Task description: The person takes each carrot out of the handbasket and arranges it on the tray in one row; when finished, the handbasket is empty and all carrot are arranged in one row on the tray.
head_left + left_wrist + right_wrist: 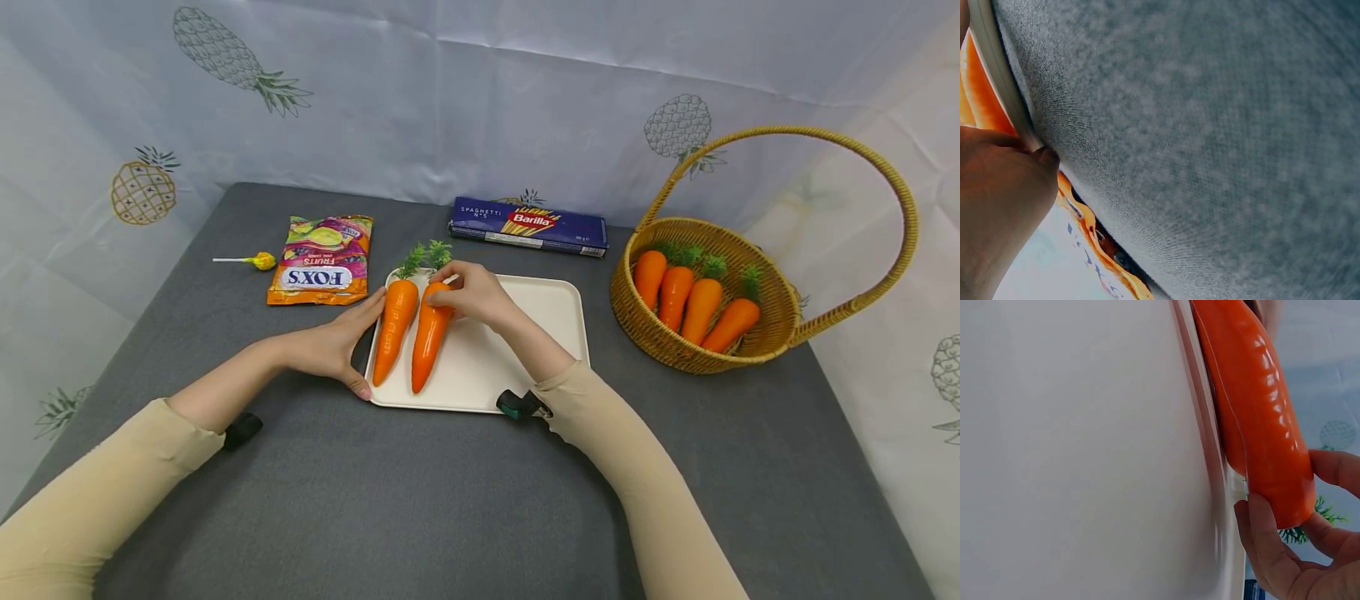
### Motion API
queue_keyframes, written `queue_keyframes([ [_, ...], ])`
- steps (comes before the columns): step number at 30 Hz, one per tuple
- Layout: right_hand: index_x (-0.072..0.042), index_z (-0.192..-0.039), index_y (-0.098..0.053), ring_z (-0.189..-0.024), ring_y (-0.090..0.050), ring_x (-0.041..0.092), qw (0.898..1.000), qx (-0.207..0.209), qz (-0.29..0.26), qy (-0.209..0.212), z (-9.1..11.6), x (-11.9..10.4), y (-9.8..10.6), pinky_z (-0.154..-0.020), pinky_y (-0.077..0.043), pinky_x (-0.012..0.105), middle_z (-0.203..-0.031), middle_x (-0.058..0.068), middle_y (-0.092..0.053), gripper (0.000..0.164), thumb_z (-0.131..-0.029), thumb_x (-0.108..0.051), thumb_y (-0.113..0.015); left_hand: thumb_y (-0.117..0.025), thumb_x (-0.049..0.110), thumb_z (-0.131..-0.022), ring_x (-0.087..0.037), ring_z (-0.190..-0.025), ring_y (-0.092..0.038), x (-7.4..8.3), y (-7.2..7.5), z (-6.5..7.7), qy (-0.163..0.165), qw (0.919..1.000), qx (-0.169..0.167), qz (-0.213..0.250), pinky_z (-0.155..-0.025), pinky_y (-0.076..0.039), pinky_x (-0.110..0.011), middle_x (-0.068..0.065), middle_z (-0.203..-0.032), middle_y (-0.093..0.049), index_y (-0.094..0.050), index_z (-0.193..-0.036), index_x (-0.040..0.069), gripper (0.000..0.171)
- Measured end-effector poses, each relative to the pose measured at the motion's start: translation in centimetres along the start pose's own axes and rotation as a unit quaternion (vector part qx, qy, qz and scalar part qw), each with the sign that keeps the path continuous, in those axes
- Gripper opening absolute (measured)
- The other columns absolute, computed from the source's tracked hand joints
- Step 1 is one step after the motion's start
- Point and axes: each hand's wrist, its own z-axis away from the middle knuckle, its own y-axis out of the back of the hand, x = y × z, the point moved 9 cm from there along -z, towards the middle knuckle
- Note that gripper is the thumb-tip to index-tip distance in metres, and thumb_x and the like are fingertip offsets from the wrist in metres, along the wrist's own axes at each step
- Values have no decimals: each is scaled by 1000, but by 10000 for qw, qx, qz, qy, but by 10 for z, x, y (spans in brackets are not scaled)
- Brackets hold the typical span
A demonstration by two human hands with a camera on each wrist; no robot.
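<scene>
Two toy carrots with green tops lie side by side over the left part of a cream tray [517, 367]. My right hand [472, 293] pinches the thick end of the right-hand carrot [431, 350], just below its leaves. In the right wrist view, thumb and fingers sit around the blunt end of that carrot [1260, 419]. The other carrot [395, 329] lies along the tray's left rim. My left hand [327, 346] spreads along that edge, thumb at the near corner and straight fingers farther up. In the left wrist view the left hand [1007, 187] touches the tray's side.
A wicker basket [630, 321] with a tall handle holds several carrots at the right. Behind the tray lies a blue spaghetti box [480, 218]. A candy bag [322, 258] and a yellow lollipop [262, 261] are at the back left of the grey table [360, 500].
</scene>
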Motion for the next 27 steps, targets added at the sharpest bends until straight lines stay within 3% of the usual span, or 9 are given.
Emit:
queue_keyframes([
  [27,-13,-118,-63,-94,-62,21,9996,13,261,-111,-9,2,-10,-71,-55,26,-116,11,-65,34,-89,-27,-71,-89,48,-64,-44,-154,8,0,0,0,12,10000,23,-22,-118,-4,-71,-13,-166,21,11,-158,7,144],
])
